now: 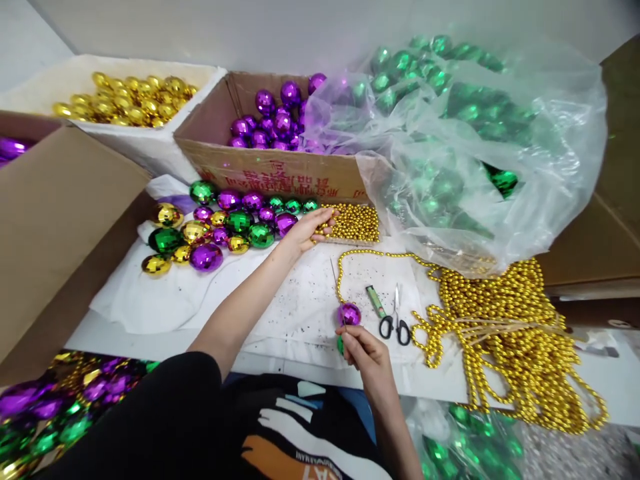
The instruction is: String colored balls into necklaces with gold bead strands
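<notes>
My left hand [316,229] reaches to the small gold beads [353,223] in a shallow tray, its fingers apart among them at the left end. Closer to me, my right hand [367,353] is closed, thumb and forefinger pinched on a thin needle-like wire [334,272]. Just above these fingertips is a shiny purple ball [349,314]. A green ball [341,345] shows partly behind the fingers. From the purple ball, a gold bead strand [341,267] curves up and right. Scissors [397,320] with black handles and a green lighter [375,301] lie right of it.
Purple, green and gold faceted balls [240,221] lie at the left. Behind stand a carton of purple balls [280,123] and a white box of gold balls [135,100]. A clear bag of green balls [450,133] bulges at the right, above heaped gold bead strands [510,340].
</notes>
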The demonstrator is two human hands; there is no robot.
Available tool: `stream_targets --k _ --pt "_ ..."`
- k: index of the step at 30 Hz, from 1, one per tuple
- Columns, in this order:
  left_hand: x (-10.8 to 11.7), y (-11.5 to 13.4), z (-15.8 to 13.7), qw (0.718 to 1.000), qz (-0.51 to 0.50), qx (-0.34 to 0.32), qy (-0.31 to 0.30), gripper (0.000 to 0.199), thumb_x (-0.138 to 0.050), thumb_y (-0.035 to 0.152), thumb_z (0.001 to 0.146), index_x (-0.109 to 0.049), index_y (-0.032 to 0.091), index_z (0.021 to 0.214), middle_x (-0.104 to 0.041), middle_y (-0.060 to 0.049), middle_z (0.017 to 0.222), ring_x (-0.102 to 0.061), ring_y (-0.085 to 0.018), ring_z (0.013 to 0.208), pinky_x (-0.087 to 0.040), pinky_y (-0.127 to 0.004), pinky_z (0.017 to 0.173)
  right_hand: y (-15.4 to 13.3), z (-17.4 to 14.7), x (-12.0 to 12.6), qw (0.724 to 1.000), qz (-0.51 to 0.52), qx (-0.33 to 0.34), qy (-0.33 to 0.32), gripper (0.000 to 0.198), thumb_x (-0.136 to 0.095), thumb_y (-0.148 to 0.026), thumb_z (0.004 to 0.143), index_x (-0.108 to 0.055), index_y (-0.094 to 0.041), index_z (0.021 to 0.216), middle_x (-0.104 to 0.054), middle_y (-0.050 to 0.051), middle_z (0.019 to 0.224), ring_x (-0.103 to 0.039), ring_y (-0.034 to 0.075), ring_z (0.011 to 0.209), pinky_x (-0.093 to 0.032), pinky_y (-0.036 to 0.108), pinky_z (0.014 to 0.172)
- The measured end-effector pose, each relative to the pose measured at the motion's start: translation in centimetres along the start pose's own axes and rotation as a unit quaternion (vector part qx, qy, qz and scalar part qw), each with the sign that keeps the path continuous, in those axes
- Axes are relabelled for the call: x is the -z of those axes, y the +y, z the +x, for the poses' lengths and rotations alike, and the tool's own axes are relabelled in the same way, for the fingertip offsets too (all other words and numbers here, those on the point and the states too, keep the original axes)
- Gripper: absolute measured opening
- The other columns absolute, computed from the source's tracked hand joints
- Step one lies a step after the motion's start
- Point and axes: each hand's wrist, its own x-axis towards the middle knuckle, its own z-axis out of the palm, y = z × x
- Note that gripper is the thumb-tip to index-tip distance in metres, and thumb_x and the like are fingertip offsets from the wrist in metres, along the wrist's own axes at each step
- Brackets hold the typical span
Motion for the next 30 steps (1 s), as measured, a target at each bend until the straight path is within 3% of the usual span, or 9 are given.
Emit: stream_targets --k 1,3,7,11,12,14,17,23,30 --pt "0.7 -1.0 -1.3 0.999 0.028 -0.006 0.017 0.017 -0.066 0.029 0.088 -0.063 0.014 0.094 -0.053 0.001 0.073 -0.044 -0.003 0.049 -0.016 -0.013 0.037 0.0 0.0 -0.1 1.000 -0.001 0.000 -0.001 0.029 -0.065 -0.044 0.083 -0.072 -0.017 0.090 -0.050 -0.002 0.058 -0.043 0.010 0.055 -0.035 0.023 0.052" --pt "2.0 -3.4 -3.5 0.976 0.197 -0.042 0.083 0.017 -0.061 0.032 0.090 -0.064 0.016 0.094 -0.053 0.001 0.072 -0.045 -0.005 0.051 -0.023 -0.016 0.041 -0.1 0.0 -0.5 1.000 -0.003 -0.001 -0.012 0.029 -0.065 -0.044 0.083 -0.072 -0.017 0.090 -0.049 -0.002 0.057 -0.043 0.010 0.054 -0.035 0.023 0.052" --pt "3.5 -8.1 -5.7 0.840 0.511 -0.131 0.128 0.009 -0.060 0.023 0.089 -0.068 0.019 0.090 -0.060 -0.004 0.087 -0.056 -0.014 0.078 -0.043 -0.024 0.065 -0.3 0.0 -1.5 0.999 -0.013 0.006 -0.038 0.029 -0.064 -0.044 0.084 -0.072 -0.017 0.089 -0.049 -0.002 0.056 -0.043 0.010 0.054 -0.035 0.023 0.051" --pt "4.0 -10.5 -6.0 0.647 0.732 -0.192 0.098 0.020 -0.050 0.024 0.096 -0.069 0.022 0.101 -0.060 -0.010 0.102 -0.054 -0.023 0.098 -0.045 -0.031 0.069 -0.6 0.0 -2.2 0.999 -0.019 0.022 -0.038 0.027 -0.065 -0.043 0.084 -0.073 -0.018 0.089 -0.050 -0.002 0.057 -0.044 0.010 0.055 -0.035 0.023 0.052" --pt "4.0 -10.6 -6.1 0.612 0.757 -0.207 0.096 0.022 -0.048 0.023 0.096 -0.069 0.022 0.102 -0.060 -0.011 0.103 -0.053 -0.024 0.099 -0.046 -0.032 0.070 -0.6 0.0 -2.3 0.999 -0.019 0.025 -0.034 0.026 -0.065 -0.042 0.084 -0.073 -0.018 0.089 -0.050 -0.002 0.057 -0.044 0.010 0.055 -0.035 0.023 0.051" --pt "4.2 -10.7 -6.2 0.574 0.777 -0.238 0.099 0.024 -0.046 0.022 0.097 -0.070 0.021 0.102 -0.061 -0.012 0.107 -0.052 -0.025 0.099 -0.046 -0.035 0.073 -0.8 0.1 -2.4 0.999 -0.018 0.029 -0.025 0.025 -0.065 -0.041 0.084 -0.073 -0.018 0.089 -0.050 -0.002 0.057 -0.044 0.010 0.054 -0.034 0.024 0.050" --pt "4.3 -10.5 -6.6 0.568 0.771 -0.269 0.105 0.025 -0.047 0.024 0.096 -0.071 0.020 0.099 -0.061 -0.011 0.112 -0.052 -0.025 0.100 -0.046 -0.037 0.079 -1.4 0.6 -2.4 0.999 -0.018 0.036 -0.011 0.024 -0.066 -0.041 0.083 -0.072 -0.018 0.088 -0.048 -0.002 0.056 -0.044 0.011 0.052 -0.033 0.025 0.048" --pt "4.5 -9.9 -7.4 0.619 0.730 -0.278 0.084 0.025 -0.052 0.032 0.094 -0.074 0.022 0.101 -0.060 -0.011 0.123 -0.050 -0.027 0.115 -0.040 -0.045 0.100 -3.8 2.8 -2.7 0.996 0.062 0.059 0.023 0.026 -0.069 -0.044 0.080 -0.069 -0.019 0.088 -0.046 -0.004 0.054 -0.037 0.008 0.048 -0.027 0.022 0.045" --pt "5.1 -10.1 -8.6 0.649 0.717 -0.248 0.051 0.042 -0.053 0.032 0.094 -0.059 0.027 0.135 -0.052 -0.012 0.140 -0.040 -0.029 0.134 -0.024 -0.055 0.115 -4.5 4.5 -2.9 0.989 0.129 0.062 0.026 0.027 -0.069 -0.046 0.080 -0.065 -0.021 0.090 -0.043 -0.006 0.054 -0.034 0.008 0.047 -0.021 0.023 0.044"
